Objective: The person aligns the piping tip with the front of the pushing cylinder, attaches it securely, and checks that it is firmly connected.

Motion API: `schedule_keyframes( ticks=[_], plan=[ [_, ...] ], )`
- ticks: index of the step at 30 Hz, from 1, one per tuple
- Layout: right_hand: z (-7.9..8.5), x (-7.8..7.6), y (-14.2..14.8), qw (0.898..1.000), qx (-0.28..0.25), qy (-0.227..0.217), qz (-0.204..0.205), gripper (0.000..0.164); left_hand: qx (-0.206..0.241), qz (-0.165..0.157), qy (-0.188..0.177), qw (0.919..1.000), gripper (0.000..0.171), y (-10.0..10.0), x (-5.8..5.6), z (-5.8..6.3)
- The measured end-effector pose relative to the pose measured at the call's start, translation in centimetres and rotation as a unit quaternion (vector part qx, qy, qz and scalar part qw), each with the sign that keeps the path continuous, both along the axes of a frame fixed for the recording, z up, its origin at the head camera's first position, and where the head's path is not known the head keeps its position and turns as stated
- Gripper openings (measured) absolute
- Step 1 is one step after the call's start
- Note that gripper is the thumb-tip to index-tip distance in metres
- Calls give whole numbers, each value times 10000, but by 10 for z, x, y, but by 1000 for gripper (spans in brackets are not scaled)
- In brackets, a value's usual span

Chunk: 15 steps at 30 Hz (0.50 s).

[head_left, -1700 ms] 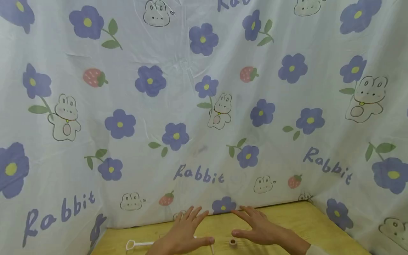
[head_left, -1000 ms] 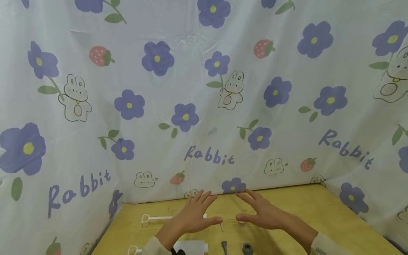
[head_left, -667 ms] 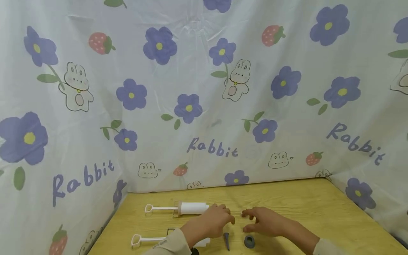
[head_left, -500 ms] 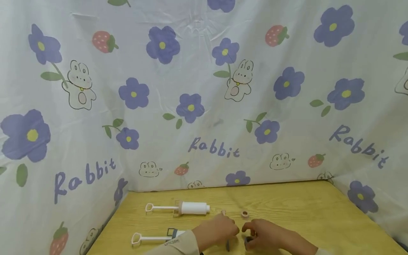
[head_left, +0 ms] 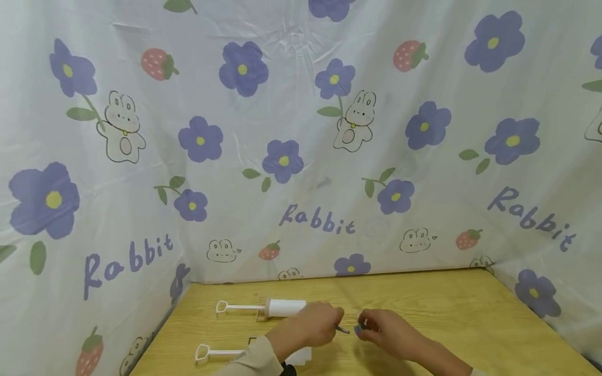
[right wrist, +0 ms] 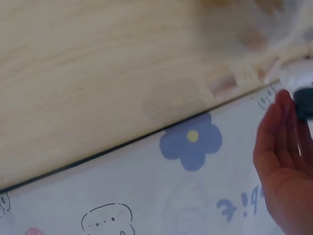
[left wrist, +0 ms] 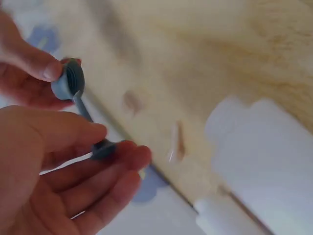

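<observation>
My left hand pinches a slim dark blue-grey nozzle by its flared end. The nozzle's thin tip points toward my right hand. Between thumb and fingers, that hand grips a matching threaded ring cap. In the left wrist view the tip overlaps the ring's edge, while the head view has a small gap between them. Only part of the cap shows at the right wrist view's edge. Both parts are held above the wooden table.
Two white syringe-like tubes with loop-handled plungers lie at left: a rear one with a pinkish collar and a front one, partly behind my left arm. A pinkish nozzle and blurred pinkish ring lie beyond. A printed cloth surrounds the table.
Both hands came down from open, spread poses to the table. The left took up the dark nozzle and the right the dark ring cap; both parts are now lifted and brought close together.
</observation>
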State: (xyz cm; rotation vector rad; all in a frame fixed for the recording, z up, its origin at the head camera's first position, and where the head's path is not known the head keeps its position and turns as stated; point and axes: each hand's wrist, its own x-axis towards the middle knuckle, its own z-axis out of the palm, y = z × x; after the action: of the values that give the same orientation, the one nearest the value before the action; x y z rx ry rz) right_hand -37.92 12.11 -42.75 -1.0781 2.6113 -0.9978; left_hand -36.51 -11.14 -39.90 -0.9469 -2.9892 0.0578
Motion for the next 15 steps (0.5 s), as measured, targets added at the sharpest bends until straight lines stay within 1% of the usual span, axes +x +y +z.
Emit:
schedule_keyframes(
  ticks=[1, 2, 3, 5, 7, 9, 10, 13, 15],
  plan=[
    [7, 2, -3, 9994, -298, 84, -180, 26, 501, 96, -89, 9987, 9, -8, -1, 5],
    [14, 3, -5, 9982, -503, 152, -299, 27, 1008, 180, -128, 9947, 8, -16, -1, 9],
    [20, 2, -6, 9965, -692, 199, -428, 29, 1476, 275, -148, 9886, 7, -23, -1, 13],
    [28, 0, -9, 9922, -1066, 213, -611, 35, 2295, 455, -181, 9721, 8, -36, -1, 19],
    [32, -2, -10, 9880, -1371, 84, -709, 40, 2874, 582, -152, 9559, 10, -46, -1, 21],
    [32, -3, -11, 9856, -1534, -32, -704, 43, 3173, 672, -85, 9459, 12, -52, 2, 21],
    [30, -3, -11, 9849, -1593, -82, -669, 43, 3269, 687, -75, 9425, 11, -54, 2, 20],
    [25, -3, -13, 9848, -1620, -176, -602, 42, 3396, 760, -177, 9373, 10, -57, 5, 19],
    [22, -2, -14, 9846, -1632, -216, -595, 42, 3437, 762, -277, 9356, 8, -57, 7, 19]
  ],
)
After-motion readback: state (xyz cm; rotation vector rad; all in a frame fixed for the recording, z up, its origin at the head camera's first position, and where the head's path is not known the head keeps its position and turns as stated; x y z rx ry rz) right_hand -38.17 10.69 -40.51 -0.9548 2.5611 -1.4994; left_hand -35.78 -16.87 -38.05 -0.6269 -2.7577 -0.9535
